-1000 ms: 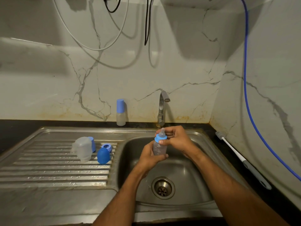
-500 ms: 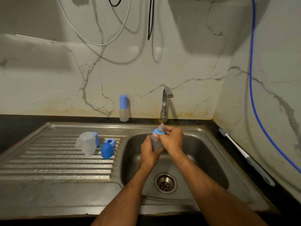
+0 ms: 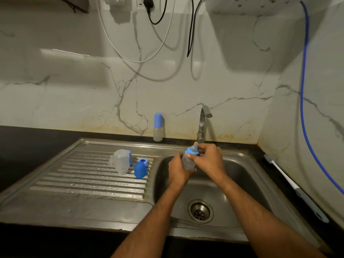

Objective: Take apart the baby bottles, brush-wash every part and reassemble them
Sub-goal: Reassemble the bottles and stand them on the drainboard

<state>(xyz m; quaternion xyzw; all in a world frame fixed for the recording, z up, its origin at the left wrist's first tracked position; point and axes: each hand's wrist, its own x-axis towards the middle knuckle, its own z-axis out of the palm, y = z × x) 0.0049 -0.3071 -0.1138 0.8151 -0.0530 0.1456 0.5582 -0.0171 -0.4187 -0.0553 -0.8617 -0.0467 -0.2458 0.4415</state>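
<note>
Over the sink basin (image 3: 242, 175), just in front of the tap (image 3: 202, 125), the left hand (image 3: 178, 170) wraps the clear body of the baby bottle (image 3: 188, 162). The right hand (image 3: 208, 161) pinches its blue collar (image 3: 191, 151). The bottle is probably light and slippery when wet, with a soft teat (image 3: 195, 145), so it is better to grip the body and the stiff collar.

Steel sink (image 3: 247, 175) with round drain (image 3: 200, 211), ribbed draining board (image 3: 89, 181) to its left. Curved tap (image 3: 202, 125) stood behind the basin, against a marble-veined wall (image 3: 74, 101). Blue hose (image 3: 305, 112) hung down the right wall; white cable (image 3: 130, 58) and black cable (image 3: 190, 34) dangled from sockets above. Black countertop (image 3: 28, 142) ran around.
</note>
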